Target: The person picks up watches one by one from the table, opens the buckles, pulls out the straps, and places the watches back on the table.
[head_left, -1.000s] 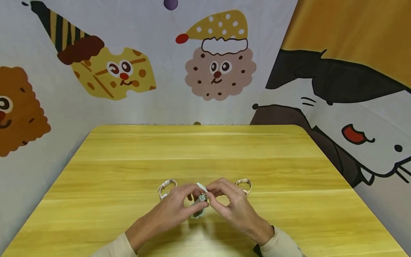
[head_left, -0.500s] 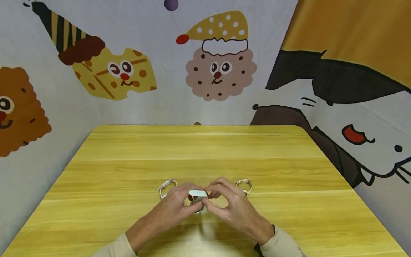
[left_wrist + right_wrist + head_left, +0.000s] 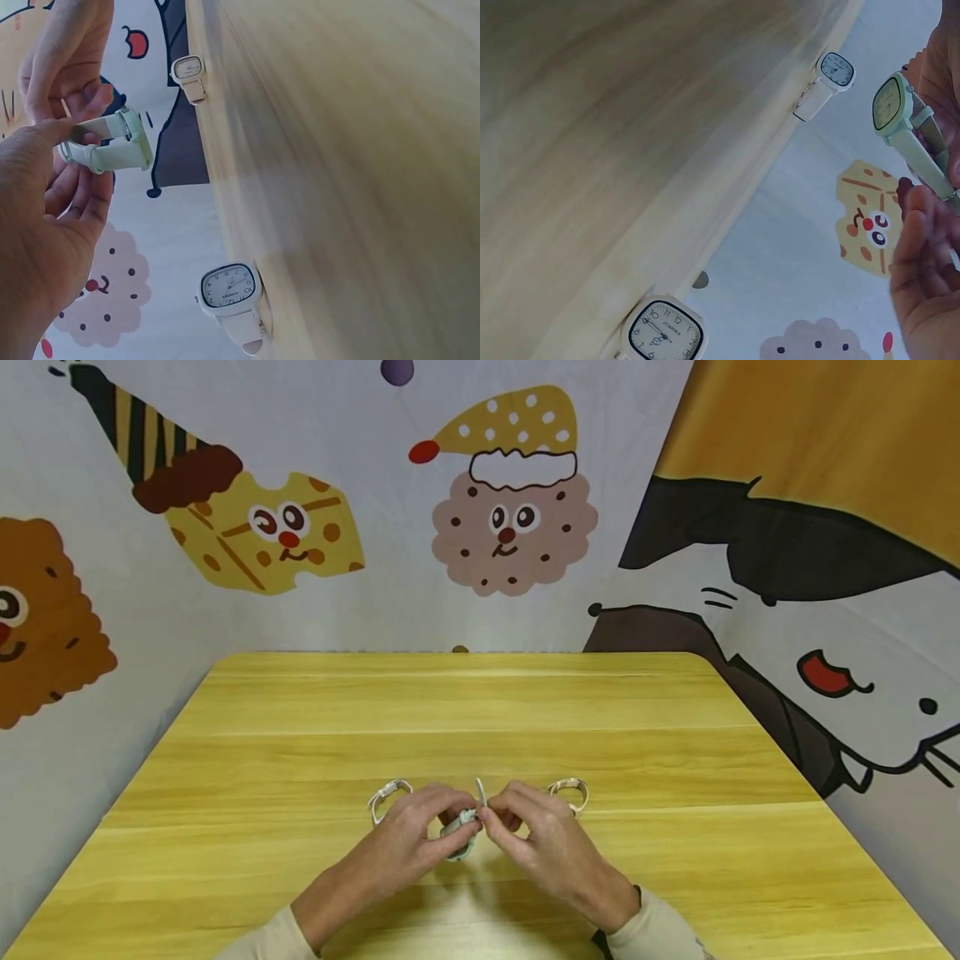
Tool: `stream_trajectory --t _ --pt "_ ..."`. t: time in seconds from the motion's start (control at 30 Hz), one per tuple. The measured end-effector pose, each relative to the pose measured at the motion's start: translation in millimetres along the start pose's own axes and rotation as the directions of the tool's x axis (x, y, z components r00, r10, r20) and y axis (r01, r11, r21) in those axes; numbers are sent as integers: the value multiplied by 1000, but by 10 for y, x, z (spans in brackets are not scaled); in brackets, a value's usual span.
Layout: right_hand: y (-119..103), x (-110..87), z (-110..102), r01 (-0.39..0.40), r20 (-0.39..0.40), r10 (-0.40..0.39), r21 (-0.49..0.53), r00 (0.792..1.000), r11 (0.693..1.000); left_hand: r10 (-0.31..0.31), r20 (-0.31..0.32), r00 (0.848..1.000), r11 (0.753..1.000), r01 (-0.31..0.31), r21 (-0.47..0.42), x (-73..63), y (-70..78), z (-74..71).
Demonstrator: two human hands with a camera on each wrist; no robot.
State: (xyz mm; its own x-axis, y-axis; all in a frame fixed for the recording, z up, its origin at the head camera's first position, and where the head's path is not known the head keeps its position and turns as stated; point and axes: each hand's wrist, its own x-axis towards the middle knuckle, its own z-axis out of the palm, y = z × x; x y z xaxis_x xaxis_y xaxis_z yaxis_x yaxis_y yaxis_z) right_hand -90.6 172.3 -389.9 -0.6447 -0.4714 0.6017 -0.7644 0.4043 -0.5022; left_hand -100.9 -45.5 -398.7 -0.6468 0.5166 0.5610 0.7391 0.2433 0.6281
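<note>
Head view, read from left to right: a white watch (image 3: pixel 229 286) sits on the table (image 3: pixel 480 718), just beyond the fingers of the left hand (image 3: pixel 420 828). I see that hand gripping a mint-green watch (image 3: pixel 913 146), held in the air above the near half of the table. Its strap end (image 3: pixel 482 792) rises between the two hands. To its right, the right hand (image 3: pixel 537 828) pinches this strap with thumb and fingers. Last, a cream watch (image 3: pixel 665 330) rests on the table, just beyond the right hand.

What has just changed is the strap end: half a second ago it lay flat, pointing left across the watch; now it stands up, nearly edge-on to me. I judge from this that the strap is being worked at the buckle; whether it is fastened, I cannot tell.
</note>
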Motion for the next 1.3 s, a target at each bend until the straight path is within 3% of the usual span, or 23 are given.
stream_trajectory --t 0.3,0.43,0.93,1.1,1.3 --pt "-19 -27 33 -168 84 168 -10 982 986 -12 5 1000 1000 12 7 -20 -11 -4" --pt "-44 -35 27 -208 108 205 15 973 978 -9 7 1000 1000 9 11 -25 -5 -1" --pt "-61 -29 46 -253 60 249 65 967 965 0 -37 999 1000 0 -12 -31 -1 -4" --pt "-57 -22 44 -245 49 241 102 969 964 4 -77 997 1000 -2 26 -39 -13 3" --pt "-43 -3 17 -231 41 228 128 973 964 111 -151 982 990 -97 100 -18 -8 20"
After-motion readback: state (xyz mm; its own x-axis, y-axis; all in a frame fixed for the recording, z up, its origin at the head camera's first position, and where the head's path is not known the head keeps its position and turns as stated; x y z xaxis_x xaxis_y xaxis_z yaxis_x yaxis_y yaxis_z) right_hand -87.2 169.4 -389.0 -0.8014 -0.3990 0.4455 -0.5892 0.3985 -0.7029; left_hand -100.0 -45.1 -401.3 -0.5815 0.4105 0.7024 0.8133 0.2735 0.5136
